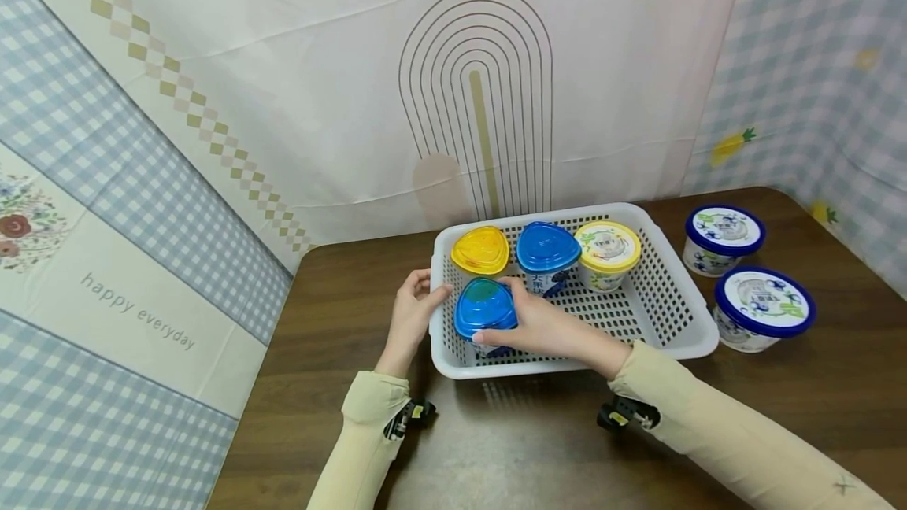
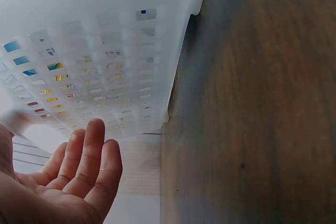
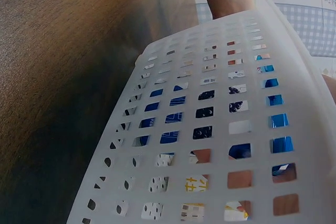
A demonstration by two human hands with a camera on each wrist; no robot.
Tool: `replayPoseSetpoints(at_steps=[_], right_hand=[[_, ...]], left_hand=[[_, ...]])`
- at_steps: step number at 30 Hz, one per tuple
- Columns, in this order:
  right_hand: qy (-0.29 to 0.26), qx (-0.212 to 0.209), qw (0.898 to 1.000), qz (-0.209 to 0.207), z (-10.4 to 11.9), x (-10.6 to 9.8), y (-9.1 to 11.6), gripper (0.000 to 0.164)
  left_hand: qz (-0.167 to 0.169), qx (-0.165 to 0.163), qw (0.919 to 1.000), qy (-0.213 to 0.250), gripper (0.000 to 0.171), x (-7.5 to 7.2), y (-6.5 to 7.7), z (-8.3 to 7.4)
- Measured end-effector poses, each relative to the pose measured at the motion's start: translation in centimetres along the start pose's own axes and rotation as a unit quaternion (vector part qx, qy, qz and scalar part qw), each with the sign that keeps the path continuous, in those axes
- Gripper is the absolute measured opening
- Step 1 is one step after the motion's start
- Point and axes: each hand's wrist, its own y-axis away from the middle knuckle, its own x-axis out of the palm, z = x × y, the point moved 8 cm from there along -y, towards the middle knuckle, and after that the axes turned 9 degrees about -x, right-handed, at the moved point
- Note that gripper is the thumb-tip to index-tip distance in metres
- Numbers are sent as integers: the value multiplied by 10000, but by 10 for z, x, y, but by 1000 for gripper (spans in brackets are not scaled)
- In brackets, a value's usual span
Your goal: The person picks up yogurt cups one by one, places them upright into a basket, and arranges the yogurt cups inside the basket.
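Observation:
In the head view my right hand grips a yogurt cup with a triangular blue lid, thumb on its near side and fingers behind. The cup is inside the white plastic basket, at its near left corner. Beside the basket's left wall is my left hand, its thumb at the rim. The left wrist view shows that hand with loosely bent fingers and bare palm, outside the perforated wall. Through holes in the basket wall, the right wrist view catches bits of the blue cup and of fingers.
Also in the basket are a yellow-lidded triangular cup, another blue-lidded one and a round yellow-rimmed tub. Two round tubs with dark blue rims, one farther back and one nearer, stand right of the basket on the wooden table.

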Motion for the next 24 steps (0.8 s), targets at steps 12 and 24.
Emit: replayPoseSetpoints(at_steps=[12,24], right_hand=[[19,-33,10000,17,1,0,0,109],[-2,-137,9999,-32,4,0,1,109]], left_hand=[[-53,-26,10000,69,38,0,-7,8],[-134,-32,9999,84,35,-1,-5,10]])
